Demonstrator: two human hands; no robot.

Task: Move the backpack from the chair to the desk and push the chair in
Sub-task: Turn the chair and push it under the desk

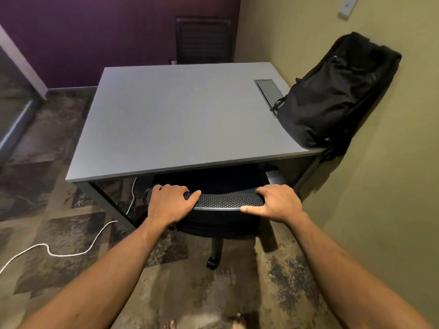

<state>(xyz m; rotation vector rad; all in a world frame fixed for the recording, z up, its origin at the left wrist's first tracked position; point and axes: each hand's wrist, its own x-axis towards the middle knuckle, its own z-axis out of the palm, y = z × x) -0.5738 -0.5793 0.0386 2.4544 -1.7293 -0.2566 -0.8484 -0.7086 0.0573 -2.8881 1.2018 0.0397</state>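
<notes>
Backpack (337, 91) on tabletop (178, 119), propped against wall for support. My left hand (169, 201) and right hand (276, 201) clamped on chair (223, 201) backrest, spaced apart for straight push.

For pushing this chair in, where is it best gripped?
Grip the chair's backrest top edge from behind, as the left hand and right hand do, spaced apart. That wide horizontal rim faces the person and lets them push evenly toward the desk.

I see a purple back wall (95, 32) meeting an olive side wall (392, 210) at the corner. Mottled brown carpet (59, 198) covers the floor, where a white cord (71, 254) snakes. A dark slatted chair (204, 39) stands against the purple wall.
</notes>
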